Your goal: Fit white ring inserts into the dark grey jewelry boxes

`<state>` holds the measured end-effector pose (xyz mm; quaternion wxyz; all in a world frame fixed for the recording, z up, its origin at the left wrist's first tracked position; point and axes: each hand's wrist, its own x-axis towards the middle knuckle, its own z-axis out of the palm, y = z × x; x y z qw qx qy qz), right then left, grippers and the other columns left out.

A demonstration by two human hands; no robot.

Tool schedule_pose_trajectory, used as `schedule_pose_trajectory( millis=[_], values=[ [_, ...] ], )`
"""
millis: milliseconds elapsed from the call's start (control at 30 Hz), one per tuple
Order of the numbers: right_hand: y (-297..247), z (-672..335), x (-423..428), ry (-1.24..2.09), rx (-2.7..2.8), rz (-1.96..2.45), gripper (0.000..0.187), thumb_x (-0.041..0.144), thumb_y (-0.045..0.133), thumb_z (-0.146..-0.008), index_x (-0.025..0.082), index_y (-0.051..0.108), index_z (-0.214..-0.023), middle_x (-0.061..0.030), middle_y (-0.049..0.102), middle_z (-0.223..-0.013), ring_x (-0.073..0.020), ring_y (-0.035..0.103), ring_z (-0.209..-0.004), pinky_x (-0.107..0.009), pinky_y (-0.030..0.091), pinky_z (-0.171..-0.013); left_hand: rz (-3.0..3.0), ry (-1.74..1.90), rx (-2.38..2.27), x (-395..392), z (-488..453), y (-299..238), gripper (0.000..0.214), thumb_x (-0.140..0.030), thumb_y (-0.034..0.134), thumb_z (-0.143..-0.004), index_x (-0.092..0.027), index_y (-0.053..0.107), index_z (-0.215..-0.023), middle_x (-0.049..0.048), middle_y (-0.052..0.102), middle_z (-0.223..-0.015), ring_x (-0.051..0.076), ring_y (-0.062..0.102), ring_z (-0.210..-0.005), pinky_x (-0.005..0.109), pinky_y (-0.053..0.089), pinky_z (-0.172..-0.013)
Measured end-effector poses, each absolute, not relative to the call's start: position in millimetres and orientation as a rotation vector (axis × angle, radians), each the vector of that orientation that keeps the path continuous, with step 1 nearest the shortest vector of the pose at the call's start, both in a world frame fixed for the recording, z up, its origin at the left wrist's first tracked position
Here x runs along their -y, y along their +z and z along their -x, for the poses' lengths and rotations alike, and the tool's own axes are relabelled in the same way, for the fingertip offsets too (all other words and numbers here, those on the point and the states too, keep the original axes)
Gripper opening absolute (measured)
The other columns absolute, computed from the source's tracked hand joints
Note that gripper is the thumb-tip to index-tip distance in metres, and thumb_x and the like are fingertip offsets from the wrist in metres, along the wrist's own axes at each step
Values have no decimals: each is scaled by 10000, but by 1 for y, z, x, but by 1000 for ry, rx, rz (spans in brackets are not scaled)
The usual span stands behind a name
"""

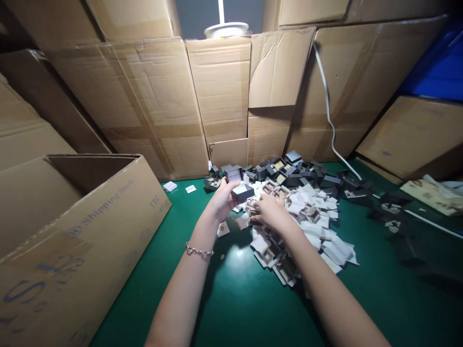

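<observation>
Working from my remote seat, I have the left hand [224, 200] closed around a small open charcoal box [243, 192], its lid raised and a pale lining showing, held above the green work mat [231, 299]. The right hand [272, 211] rests on a heap of white and tan card inserts [302, 226], fingers together; I cannot tell whether they pinch one. A loose pile of dark square boxes [300, 176] lies just beyond both hands.
</observation>
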<state>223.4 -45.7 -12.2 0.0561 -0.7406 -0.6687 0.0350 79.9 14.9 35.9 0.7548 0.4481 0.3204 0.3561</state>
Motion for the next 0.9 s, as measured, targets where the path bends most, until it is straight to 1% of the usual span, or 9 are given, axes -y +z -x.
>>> schedule_pose_trajectory(
  millis=[133,267,367,500,633,700,767,833,900],
  values=[
    [-19,-211,45,-24,2136,2205,140,184,566,-834,138,671,-915,-132,601,-1016,-286,527,-1046,-631,96,-1070,-902,859,-716,-16,-84,34,397,-264,598,-694,-254,327,-983,37,615,-989,151,642,-733,229,523,-556],
    [-22,-206,42,-87,2205,2158,303,52,381,-853,108,679,-857,-140,631,-927,-276,565,-939,-613,87,-1078,-767,930,-721,-20,-86,30,361,-245,579,-683,-236,339,-952,18,602,-910,172,653,-694,235,508,-574],
    [-24,-205,42,-116,2229,2128,315,42,373,-842,100,682,-818,-138,644,-899,-281,577,-899,-606,82,-1077,-699,907,-690,-22,-84,29,275,-250,548,-711,-195,400,-936,46,609,-884,181,659,-708,226,500,-574],
    [-26,-206,43,-105,2220,2151,339,30,354,-842,97,681,-902,-130,650,-896,-276,580,-906,-605,86,-1069,-676,893,-677,-23,-82,31,169,-228,510,-748,-172,437,-891,58,621,-880,195,668,-717,213,481,-545],
    [-17,-214,42,-14,2074,2137,227,93,433,-845,114,657,-823,-98,646,-873,-253,575,-923,-590,69,-1075,-631,936,-703,-20,-85,32,114,-212,485,-763,-165,441,-857,65,633,-852,195,665,-714,225,480,-574],
    [-6,-221,43,44,1900,2047,143,134,494,-824,129,634,-797,-67,643,-894,-234,570,-942,-563,126,-1075,-571,1021,-685,-19,-88,32,118,-241,468,-775,-155,474,-857,58,630,-836,176,655,-712,233,486,-612],
    [6,-228,45,91,1698,1911,86,154,536,-790,140,621,-795,-48,644,-905,-216,574,-925,-491,277,-1025,-504,1119,-649,-17,-91,31,167,-294,443,-791,-166,505,-878,35,627,-842,167,648,-721,236,477,-617],
    [17,-233,49,156,1496,1774,81,189,557,-770,147,618,-801,-40,650,-882,-197,590,-857,-385,411,-887,-472,1171,-619,-14,-95,30,207,-351,422,-801,-196,519,-898,16,626,-854,171,645,-739,235,458,-592],
    [23,-234,52,205,1310,1664,122,249,568,-773,153,619,-827,-33,655,-853,-176,600,-760,-317,454,-746,-473,1168,-606,-10,-100,29,238,-392,408,-808,-210,528,-905,15,630,-867,170,640,-761,231,448,-584]
  ],
)
